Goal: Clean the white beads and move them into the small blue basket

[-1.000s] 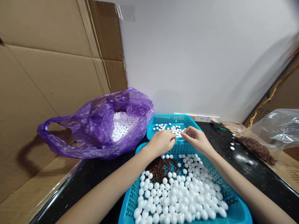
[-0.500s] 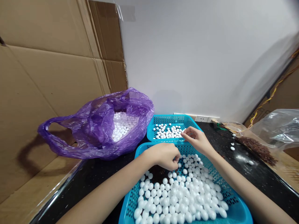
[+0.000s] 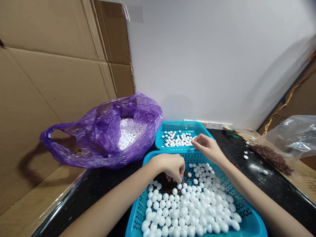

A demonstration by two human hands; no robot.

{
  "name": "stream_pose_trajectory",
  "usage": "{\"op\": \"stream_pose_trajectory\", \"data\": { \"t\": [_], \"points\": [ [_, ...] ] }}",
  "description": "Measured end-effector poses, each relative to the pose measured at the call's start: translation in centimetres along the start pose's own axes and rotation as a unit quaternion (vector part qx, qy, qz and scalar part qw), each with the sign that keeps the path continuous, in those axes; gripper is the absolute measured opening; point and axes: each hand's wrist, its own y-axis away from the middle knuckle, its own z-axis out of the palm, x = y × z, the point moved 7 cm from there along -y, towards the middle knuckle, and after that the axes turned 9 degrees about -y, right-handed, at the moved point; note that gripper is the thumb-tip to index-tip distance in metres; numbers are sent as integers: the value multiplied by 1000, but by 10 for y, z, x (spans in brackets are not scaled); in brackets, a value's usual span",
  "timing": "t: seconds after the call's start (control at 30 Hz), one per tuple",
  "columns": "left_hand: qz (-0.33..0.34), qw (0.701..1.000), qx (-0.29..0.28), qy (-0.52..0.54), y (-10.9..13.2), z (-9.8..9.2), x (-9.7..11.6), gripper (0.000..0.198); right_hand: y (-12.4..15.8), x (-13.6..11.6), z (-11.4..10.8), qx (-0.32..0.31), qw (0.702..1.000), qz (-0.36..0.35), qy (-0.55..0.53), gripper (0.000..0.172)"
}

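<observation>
A large blue basket (image 3: 249,219) in front of me holds several white foam balls (image 3: 197,204) and a patch of brown bits (image 3: 164,184). My left hand (image 3: 171,168) curls downward over the brown patch, fingertips pinched among the balls; what it holds is hidden. My right hand (image 3: 208,148) hovers at the near rim of a smaller blue basket (image 3: 181,126) behind, fingers pinched together near its white balls (image 3: 176,139).
A purple plastic bag (image 3: 103,131) full of white balls lies to the left on the black counter (image 3: 98,187). Cardboard (image 3: 54,72) stands at the left. At the right lie a clear bag (image 3: 293,133), brown bits (image 3: 270,156) and loose balls (image 3: 245,154).
My left hand drew back from the small basket into the large one and dropped onto the brown patch. My right hand has stayed at the small basket's rim.
</observation>
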Motion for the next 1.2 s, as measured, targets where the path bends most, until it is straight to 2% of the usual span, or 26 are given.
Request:
{"op": "stream_pose_trajectory", "data": {
  "t": [0.13,0.3,0.37,0.47,0.57,0.67,0.73,0.8,0.93,1.03,1.2],
  "points": [
    [20,1000,0,16,-1,-1,2,6,0,1,0,0,1000,-3,2,17],
    [59,997,36,38,1,-8,9,9,0,-1,-2,11,1000,-2,-20,16],
    [77,993,60,60,1,-12,12,10,0,-4,-3,21,999,1,-40,18],
    [118,979,135,98,3,-25,17,10,-1,-10,-4,29,996,3,-88,20],
    [145,944,242,169,7,-43,15,12,-2,-17,-2,20,990,-6,-141,24],
    [147,880,355,279,13,-62,2,15,-2,-22,0,9,984,-16,-180,26],
    [152,838,396,343,17,-69,-5,18,-1,-23,0,1,978,-15,-209,26],
    [153,815,403,386,18,-71,-10,21,0,-23,1,-6,970,-9,-245,27],
    [143,798,397,429,18,-73,-15,23,2,-22,1,-8,954,13,-300,21],
    [144,804,391,425,17,-72,-14,23,3,-23,1,-3,949,33,-313,17],
    [141,825,379,394,15,-70,-12,24,4,-24,1,-3,947,45,-317,20]
  ]
}}
